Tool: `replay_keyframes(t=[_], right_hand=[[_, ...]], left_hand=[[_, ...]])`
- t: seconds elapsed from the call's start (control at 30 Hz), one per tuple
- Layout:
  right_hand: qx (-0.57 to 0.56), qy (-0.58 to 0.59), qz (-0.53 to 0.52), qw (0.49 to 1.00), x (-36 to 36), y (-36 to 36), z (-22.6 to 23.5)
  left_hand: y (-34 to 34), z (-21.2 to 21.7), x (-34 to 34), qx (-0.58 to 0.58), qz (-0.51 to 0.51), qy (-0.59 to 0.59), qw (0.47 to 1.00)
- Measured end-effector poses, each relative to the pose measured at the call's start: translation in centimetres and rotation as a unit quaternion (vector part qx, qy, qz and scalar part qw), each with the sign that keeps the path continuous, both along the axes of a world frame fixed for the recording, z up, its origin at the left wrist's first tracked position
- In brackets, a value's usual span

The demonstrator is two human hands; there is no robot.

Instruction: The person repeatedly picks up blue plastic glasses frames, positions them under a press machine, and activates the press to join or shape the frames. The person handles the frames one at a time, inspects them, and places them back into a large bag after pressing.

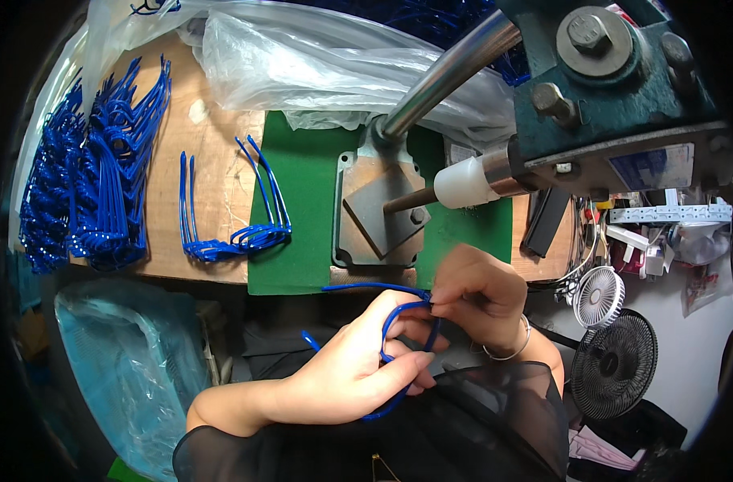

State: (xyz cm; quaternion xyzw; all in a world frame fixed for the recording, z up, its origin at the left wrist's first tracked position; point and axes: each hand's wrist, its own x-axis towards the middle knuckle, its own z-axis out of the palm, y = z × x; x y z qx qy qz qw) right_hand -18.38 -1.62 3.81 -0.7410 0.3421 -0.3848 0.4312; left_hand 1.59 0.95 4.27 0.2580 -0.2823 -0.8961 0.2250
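A blue eyeglass frame (pixel 386 328) is held in front of my body, just off the near edge of the table. My left hand (pixel 350 365) grips it by the rim, with the thumb lying across the lower part. At the frame's upper right corner, where a temple arm joins, my right hand (pixel 481 296) pinches with thumb and fingertips. Any small part between those fingertips is hidden. One temple arm stretches left above my left hand; another tip shows beside its wrist. Past the hands stands a press with a metal base (pixel 380 205).
Several blue frames (pixel 246 239) lie stacked on the wooden table, and a larger pile (pixel 93 177) sits farther left. Clear plastic sheeting (pixel 326 64) covers the back. A green mat (pixel 298 241) lies under the press. A blue lined bin (pixel 133 345) stands at left, fans (pixel 614 361) at right.
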Motion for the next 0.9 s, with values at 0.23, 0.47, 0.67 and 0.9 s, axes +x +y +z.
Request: replay_keyframes(t=[0.23, 0.47, 0.67, 0.9], right_hand=[[0.188, -0.116, 0.022, 0.975, 0.3, 0.7, -1.2], [0.390, -0.134, 0.099, 0.905, 0.9, 0.1, 0.1], [0.275, -0.198, 0.005, 0.941, -1.8, 0.5, -1.3], [0.218, -0.081, -0.097, 0.968, -2.1, 1.3, -1.7]], left_hand=[[-0.1, 0.0, 0.2, 0.009, 0.016, 0.026, 0.999], [-0.2, 0.7, -0.1, 0.002, 0.053, 0.019, 0.998], [-2.8, 2.5, -0.8, -0.084, 0.119, -0.028, 0.989], [-5.3, 3.8, -2.8, -0.125, 0.184, -0.065, 0.973]])
